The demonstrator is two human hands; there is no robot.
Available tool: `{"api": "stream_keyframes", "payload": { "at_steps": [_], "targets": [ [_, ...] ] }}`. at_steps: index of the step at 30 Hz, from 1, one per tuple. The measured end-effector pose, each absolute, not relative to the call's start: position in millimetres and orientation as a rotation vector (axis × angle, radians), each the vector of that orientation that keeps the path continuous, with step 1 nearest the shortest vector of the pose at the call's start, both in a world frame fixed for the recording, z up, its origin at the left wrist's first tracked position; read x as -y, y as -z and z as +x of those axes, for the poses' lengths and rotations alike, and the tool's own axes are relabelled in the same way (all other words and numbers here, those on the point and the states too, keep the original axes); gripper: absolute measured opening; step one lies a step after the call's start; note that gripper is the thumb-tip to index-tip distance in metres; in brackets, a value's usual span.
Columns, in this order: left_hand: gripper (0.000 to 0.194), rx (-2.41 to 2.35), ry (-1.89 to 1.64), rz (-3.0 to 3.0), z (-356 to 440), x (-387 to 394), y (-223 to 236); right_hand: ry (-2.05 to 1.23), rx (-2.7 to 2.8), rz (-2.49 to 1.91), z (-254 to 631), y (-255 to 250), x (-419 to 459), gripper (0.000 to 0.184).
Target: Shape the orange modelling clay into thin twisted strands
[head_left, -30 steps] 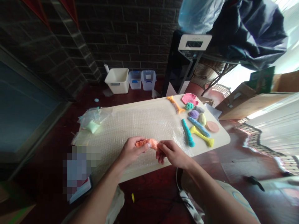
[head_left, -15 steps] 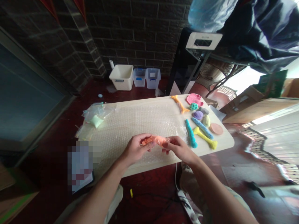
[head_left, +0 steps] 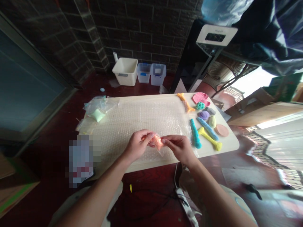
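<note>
A lump of orange modelling clay in a clear plastic wrapper (head_left: 157,142) is held between my two hands above the table. My left hand (head_left: 139,144) closes around its left end, thumb on top. The fingertips of my right hand (head_left: 178,147) pinch its right edge. Beneath both hands lies a sheet of bubble wrap (head_left: 132,116). Just right of my right hand is a teal clay stick (head_left: 195,134), beside a yellow bone-shaped clay piece (head_left: 210,138) and a blue clay stick (head_left: 207,128).
At the table's right end are an orange clay piece (head_left: 186,102), a pink one (head_left: 201,98), a teal holed ball (head_left: 200,105) and a peach disc (head_left: 222,130). Plastic bags with a pale green pack (head_left: 98,115) lie at the left. Bins (head_left: 125,72) stand by the wall.
The orange clay has turned from lying lengthwise between my hands to hanging lower, with the wrapper's edge pointing down. My right hand's grip has shifted. The view has tilted slightly.
</note>
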State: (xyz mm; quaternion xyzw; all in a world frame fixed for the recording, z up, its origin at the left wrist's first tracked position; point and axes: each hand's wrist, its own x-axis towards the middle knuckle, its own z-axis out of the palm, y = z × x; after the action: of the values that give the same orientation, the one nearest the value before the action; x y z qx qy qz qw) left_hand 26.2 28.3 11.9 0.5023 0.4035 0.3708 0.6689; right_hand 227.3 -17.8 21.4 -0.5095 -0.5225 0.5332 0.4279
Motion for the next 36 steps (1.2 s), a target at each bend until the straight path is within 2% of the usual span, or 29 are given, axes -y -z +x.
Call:
{"api": "stream_keyframes", "payload": {
  "at_steps": [4,8,13,24,34,36],
  "targets": [
    [0.035,-0.85,-0.777,0.952,29,-25,-13,-1.397,1.142,-1.233,221,-23,18,0.027],
    [0.032,-0.818,-0.756,0.923,30,-22,-18,-1.364,1.208,-1.221,223,-32,18,0.042],
    [0.028,-0.866,-0.736,1.106,26,-23,-22,-1.212,1.546,-1.239,227,-35,19,0.022],
    [0.016,-1.006,-0.776,1.396,25,-23,-22,-1.586,1.453,-1.215,227,-37,24,0.023],
    [0.026,-1.005,-0.783,1.372,22,-21,-22,-1.382,1.548,-1.202,223,-33,26,0.014],
    [0.037,-0.907,-0.698,1.252,19,-21,-24,-1.337,1.536,-1.171,224,-35,25,0.014]
  ]
}}
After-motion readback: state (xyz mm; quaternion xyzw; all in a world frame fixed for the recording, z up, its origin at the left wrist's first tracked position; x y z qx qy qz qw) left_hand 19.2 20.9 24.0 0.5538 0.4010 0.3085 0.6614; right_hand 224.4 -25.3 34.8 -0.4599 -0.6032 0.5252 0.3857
